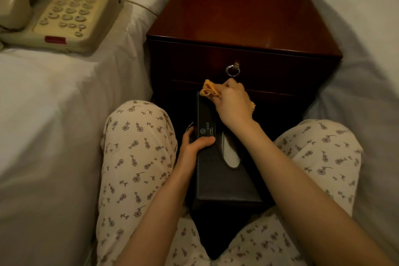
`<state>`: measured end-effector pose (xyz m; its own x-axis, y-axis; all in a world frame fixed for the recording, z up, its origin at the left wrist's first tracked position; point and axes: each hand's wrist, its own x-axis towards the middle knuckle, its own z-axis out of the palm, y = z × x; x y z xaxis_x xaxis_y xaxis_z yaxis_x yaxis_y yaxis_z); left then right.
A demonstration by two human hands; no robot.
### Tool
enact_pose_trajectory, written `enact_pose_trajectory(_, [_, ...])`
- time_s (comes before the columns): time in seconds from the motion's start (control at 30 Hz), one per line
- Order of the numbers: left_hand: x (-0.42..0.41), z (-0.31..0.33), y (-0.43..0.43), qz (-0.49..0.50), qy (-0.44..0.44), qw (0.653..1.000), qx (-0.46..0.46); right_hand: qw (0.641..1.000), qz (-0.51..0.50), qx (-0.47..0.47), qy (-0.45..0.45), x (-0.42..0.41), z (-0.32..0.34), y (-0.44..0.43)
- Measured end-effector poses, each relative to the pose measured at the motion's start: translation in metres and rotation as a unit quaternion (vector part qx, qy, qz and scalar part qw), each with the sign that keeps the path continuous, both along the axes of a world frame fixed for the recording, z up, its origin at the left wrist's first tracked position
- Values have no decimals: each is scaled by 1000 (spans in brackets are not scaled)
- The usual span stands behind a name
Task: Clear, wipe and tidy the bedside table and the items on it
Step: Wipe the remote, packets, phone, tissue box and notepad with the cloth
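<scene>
L hand (195, 141) grips tissue box (224, 177) steady on lap so R hand (232, 101), bunching cloth (208, 89), wipes its top.

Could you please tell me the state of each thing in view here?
tissue box: held between the knees
left hand: grips the tissue box
right hand: grips the cloth
cloth: bunched, on the box's far end
telephone: handset on cradle
drawer: shut
</scene>
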<state>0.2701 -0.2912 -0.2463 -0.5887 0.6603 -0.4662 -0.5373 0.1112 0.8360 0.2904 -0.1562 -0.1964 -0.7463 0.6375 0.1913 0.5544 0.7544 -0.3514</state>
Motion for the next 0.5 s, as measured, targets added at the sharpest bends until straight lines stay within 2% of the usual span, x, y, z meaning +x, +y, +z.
enact_pose_trajectory(0.13, [-1,1,-3,2,-2,1000,-6,997,-77,-16,-24,11,-2,18])
enact_pose_trajectory(0.27, [-1,1,-4,22,-15,1000,-6,992,-117,-56,15,21,-4,22])
enact_pose_trajectory(0.5, [-6,-3,-2,52,-31,998,-16,985,-111,-127,25,35,-9,11])
